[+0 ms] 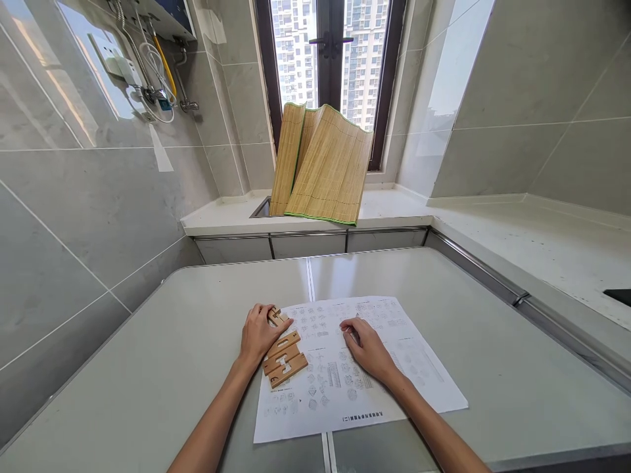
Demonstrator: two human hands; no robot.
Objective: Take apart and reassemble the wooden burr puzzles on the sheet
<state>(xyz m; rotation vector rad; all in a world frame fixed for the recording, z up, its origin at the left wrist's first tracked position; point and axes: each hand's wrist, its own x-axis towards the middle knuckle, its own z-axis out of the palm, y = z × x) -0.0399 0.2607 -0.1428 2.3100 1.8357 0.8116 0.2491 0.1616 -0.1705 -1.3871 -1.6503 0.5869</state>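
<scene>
A large white printed sheet [315, 410] lies on the table, covered with small diagrams and text that reads upside down. On its left edge rest several flat wooden pieces with cut-out slots [286, 360]. My left hand [259, 332] is curled around a smaller wooden piece [277, 316] just beyond them, thumb along its near side. Over the middle right of the sheet is my right hand [365, 345], fingers bent inward and touching the paper or just above it; whether anything is between the fingertips is too small to tell.
The pale table [187, 368] has a seam down its middle. Behind it, a folded bamboo mat [330, 167] leans on the white counter [394, 207] before a window. Pipes and cables [155, 79] hang at the upper left wall.
</scene>
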